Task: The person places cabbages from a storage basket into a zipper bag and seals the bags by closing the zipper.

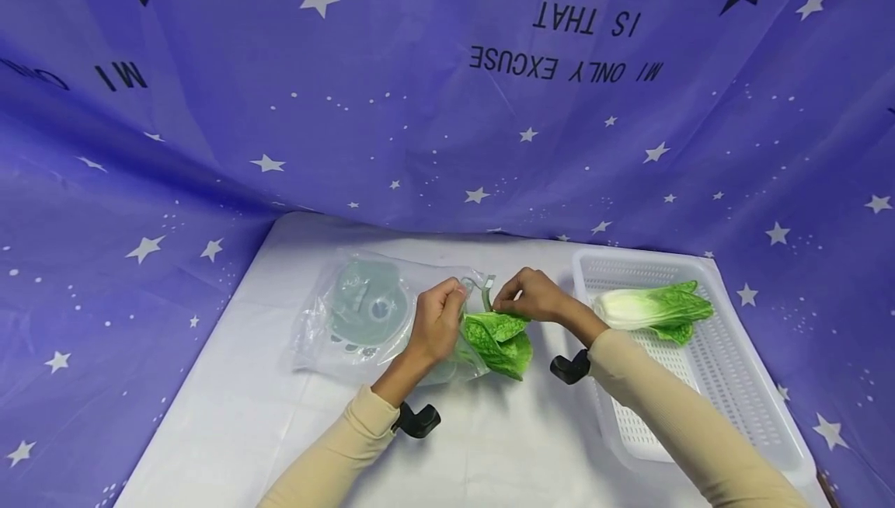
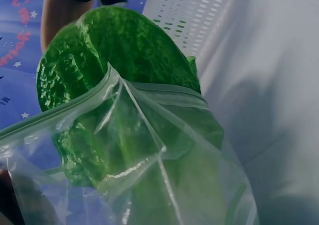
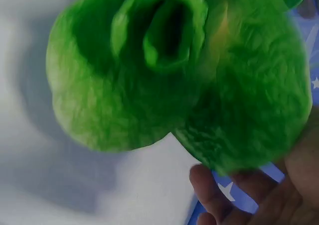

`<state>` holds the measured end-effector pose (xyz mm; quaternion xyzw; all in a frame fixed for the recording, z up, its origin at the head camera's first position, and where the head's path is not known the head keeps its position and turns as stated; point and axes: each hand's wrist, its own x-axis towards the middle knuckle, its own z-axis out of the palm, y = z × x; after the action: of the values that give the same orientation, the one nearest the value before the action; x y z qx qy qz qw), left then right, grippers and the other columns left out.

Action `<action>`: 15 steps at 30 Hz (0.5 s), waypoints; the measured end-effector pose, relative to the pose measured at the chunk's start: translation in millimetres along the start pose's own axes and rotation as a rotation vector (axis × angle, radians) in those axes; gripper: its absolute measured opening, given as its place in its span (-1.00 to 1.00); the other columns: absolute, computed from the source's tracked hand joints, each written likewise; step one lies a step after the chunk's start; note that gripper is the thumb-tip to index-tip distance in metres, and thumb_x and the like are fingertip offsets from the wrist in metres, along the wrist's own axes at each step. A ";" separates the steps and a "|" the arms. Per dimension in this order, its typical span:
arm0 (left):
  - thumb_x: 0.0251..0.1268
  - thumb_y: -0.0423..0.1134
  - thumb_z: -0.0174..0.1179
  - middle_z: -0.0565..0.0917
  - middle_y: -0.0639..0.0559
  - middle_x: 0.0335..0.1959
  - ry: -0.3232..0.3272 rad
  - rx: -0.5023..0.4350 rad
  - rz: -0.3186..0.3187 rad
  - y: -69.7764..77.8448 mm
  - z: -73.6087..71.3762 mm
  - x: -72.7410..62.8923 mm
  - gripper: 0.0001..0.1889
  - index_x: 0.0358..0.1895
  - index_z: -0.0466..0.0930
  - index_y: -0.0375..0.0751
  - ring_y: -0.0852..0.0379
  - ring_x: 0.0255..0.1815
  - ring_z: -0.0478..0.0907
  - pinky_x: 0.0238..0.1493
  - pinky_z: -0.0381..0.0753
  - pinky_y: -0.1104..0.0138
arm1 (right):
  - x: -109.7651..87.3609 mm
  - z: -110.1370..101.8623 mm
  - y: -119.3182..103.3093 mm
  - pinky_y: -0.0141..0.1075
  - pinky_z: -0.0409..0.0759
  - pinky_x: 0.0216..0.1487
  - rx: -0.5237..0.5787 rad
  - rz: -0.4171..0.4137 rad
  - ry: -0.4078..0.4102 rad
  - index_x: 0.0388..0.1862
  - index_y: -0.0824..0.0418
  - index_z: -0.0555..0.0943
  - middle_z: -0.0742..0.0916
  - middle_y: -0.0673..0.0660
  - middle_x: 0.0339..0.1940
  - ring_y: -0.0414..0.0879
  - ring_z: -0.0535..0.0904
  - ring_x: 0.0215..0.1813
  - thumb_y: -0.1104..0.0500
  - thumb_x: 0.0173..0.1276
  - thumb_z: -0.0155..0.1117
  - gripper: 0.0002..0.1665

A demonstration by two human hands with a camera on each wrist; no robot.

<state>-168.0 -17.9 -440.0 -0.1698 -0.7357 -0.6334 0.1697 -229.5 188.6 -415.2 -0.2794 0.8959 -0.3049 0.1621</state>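
Observation:
A leafy green Chinese cabbage (image 1: pixel 499 343) lies partly inside a clear zip-top bag (image 2: pixel 164 160), its leaf ends out of the mouth. In the head view, my left hand (image 1: pixel 439 321) grips the bag's rim beside the leaves. My right hand (image 1: pixel 534 296) is at the cabbage's far upper edge, fingers curled, pinching a leaf there; its thumb is hidden in the right wrist view. Leaves (image 3: pixel 239 95) fill that view, with fingertips (image 3: pixel 203 180) at their lower edge. Under the left hand lies a larger clear bag (image 1: pixel 315 337) with pale green printing.
To the right stands a white perforated basket (image 1: pixel 734 399), with another Chinese cabbage (image 1: pixel 653 310) in it. White cloth (image 1: pixel 224 399) covers the table. A purple star-printed curtain (image 1: pixel 419 143) hangs behind and at the sides.

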 end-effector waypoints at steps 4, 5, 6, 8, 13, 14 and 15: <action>0.43 -0.39 -0.07 0.20 0.14 -0.78 0.012 -0.023 -0.016 0.3 -1.9 1.5 -0.60 -0.68 0.22 -0.12 0.20 -0.74 0.16 -0.66 0.12 0.35 | 3.3 2.7 -1.8 -0.26 0.61 -0.28 0.021 -0.035 -0.023 -0.36 0.17 0.79 0.77 -0.06 -0.42 -0.16 0.67 -0.33 0.19 0.26 0.42 -0.92; 0.43 -0.39 -0.07 0.20 0.14 -0.78 0.007 -0.030 -0.022 0.8 -2.0 1.2 -0.60 -0.67 0.22 -0.13 0.19 -0.74 0.16 -0.67 0.13 0.35 | 4.1 4.3 -2.3 -0.27 0.60 -0.29 0.015 -0.040 -0.020 -0.39 0.16 0.79 0.76 -0.07 -0.44 -0.18 0.66 -0.36 0.18 0.26 0.42 -0.91; 0.44 -0.39 -0.07 0.21 0.14 -0.79 0.003 -0.034 -0.027 0.9 -2.1 0.9 -0.60 -0.67 0.22 -0.13 0.19 -0.75 0.17 -0.68 0.13 0.35 | 4.5 5.7 -2.6 -0.28 0.59 -0.30 0.009 -0.046 -0.013 -0.41 0.14 0.79 0.76 -0.08 -0.46 -0.21 0.65 -0.38 0.17 0.27 0.42 -0.90; 0.44 -0.37 -0.08 0.22 0.15 -0.79 -0.004 -0.049 -0.028 0.7 -2.8 0.4 -0.60 -0.67 0.23 -0.12 0.21 -0.76 0.18 -0.70 0.15 0.36 | 4.2 6.4 -3.6 -0.28 0.60 -0.30 0.014 -0.050 0.006 -0.46 0.13 0.79 0.75 -0.09 -0.51 -0.22 0.64 -0.43 0.17 0.28 0.40 -0.86; 0.44 -0.42 -0.09 0.23 0.14 -0.82 0.022 -0.093 -0.029 5.0 -9.8 6.5 -0.60 -0.67 0.27 -0.19 0.21 -0.80 0.19 -0.74 0.16 0.38 | -0.1 -14.0 -8.5 -0.24 0.56 -0.28 0.166 0.026 -0.025 -0.47 0.22 0.78 0.75 0.01 -0.53 -0.15 0.62 -0.43 0.18 0.33 0.36 -0.80; 0.45 -0.42 -0.10 0.22 0.13 -0.83 0.030 -0.108 -0.029 7.3 -12.3 9.1 -0.60 -0.67 0.27 -0.20 0.20 -0.82 0.18 -0.76 0.15 0.38 | -1.3 -20.9 -11.1 -0.22 0.56 -0.26 0.200 0.046 -0.037 -0.46 0.25 0.77 0.75 0.03 -0.51 -0.11 0.63 -0.40 0.19 0.33 0.35 -0.80; 0.46 -0.42 -0.11 0.21 0.12 -0.84 0.034 -0.118 -0.030 10.5 -15.1 11.7 -0.60 -0.66 0.26 -0.19 0.19 -0.84 0.16 -0.77 0.13 0.38 | -2.6 -28.4 -15.0 -0.21 0.55 -0.23 0.229 0.071 -0.050 -0.44 0.26 0.76 0.76 0.05 -0.48 -0.08 0.63 -0.36 0.19 0.35 0.34 -0.79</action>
<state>-173.0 -30.9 -423.3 -0.1577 -0.6965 -0.6809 0.1627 -234.5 193.3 -383.7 -0.2346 0.8604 -0.3920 0.2260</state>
